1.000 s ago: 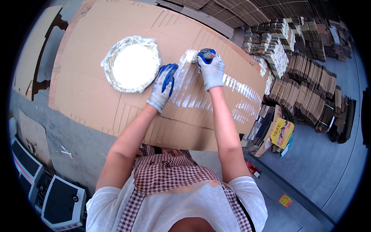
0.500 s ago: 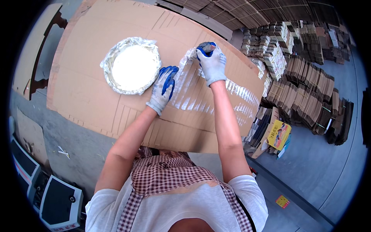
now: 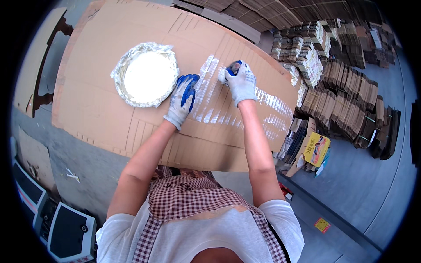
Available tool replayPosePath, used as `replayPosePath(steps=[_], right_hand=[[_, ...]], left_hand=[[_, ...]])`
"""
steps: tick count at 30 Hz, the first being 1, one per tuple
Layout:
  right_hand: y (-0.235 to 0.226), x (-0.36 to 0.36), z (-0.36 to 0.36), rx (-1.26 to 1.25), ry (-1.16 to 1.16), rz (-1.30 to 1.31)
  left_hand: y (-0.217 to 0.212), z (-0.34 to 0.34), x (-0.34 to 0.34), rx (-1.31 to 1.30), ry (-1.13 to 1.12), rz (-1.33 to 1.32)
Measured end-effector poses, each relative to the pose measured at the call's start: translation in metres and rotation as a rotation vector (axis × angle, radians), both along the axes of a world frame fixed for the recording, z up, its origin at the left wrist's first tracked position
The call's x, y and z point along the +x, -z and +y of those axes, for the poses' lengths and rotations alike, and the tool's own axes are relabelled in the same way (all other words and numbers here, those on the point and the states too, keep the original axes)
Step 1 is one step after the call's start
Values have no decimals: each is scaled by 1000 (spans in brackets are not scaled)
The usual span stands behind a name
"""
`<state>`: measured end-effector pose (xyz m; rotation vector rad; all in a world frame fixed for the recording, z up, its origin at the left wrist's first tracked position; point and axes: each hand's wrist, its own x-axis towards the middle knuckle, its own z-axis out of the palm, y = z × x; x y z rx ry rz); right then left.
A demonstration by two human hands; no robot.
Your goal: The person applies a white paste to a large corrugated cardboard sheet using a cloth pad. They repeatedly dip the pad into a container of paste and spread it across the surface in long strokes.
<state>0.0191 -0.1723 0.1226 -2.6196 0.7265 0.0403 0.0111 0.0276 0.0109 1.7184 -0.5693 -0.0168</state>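
A large brown cardboard sheet (image 3: 101, 48) lies before me, streaked with wet-looking white stripes (image 3: 208, 94) of a paste or glue. Gloved in grey and blue, my right hand (image 3: 242, 81) is closed around a stubby dark tool (image 3: 235, 66) with a whitish end, perhaps a brush; most of it is hidden by the fingers. That end is at the cardboard, beside the stripes. My left hand (image 3: 182, 98), in a matching glove, rests on the sheet with fingers stretched out. Just left of it stands a round basin (image 3: 118, 74), its rim wrapped in crinkled plastic, holding bright white stuff.
Bundled stacks of flattened cardboard (image 3: 342, 103) stand on the floor at the right. A yellow box (image 3: 316, 150) sits near the sheet's right edge. At the lower left are dark-and-white machine panels (image 3: 68, 232). More cardboard piles (image 3: 280, 13) run along the far side.
My right hand has drawn the tool toward me, down along the cardboard, leaving white streaks above it. My left hand stays almost where it was, beside the basin.
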Motion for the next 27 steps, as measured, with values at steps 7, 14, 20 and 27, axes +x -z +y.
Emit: replayPosePath(steps=[7,14,20,27], right_hand=[[-8,-26,24,164,-54,-113],[6,-61,-6,40,206,-160],[27,-88,-28,724,271,-313],[9,-27,15,472,309,-524]], left_hand=[[-1,1,1,-5,8,-12],[-3,-1,2,17,-12,-28],[-1,-1,1,42,-2,-24],[-1,1,0,58,15,-26]])
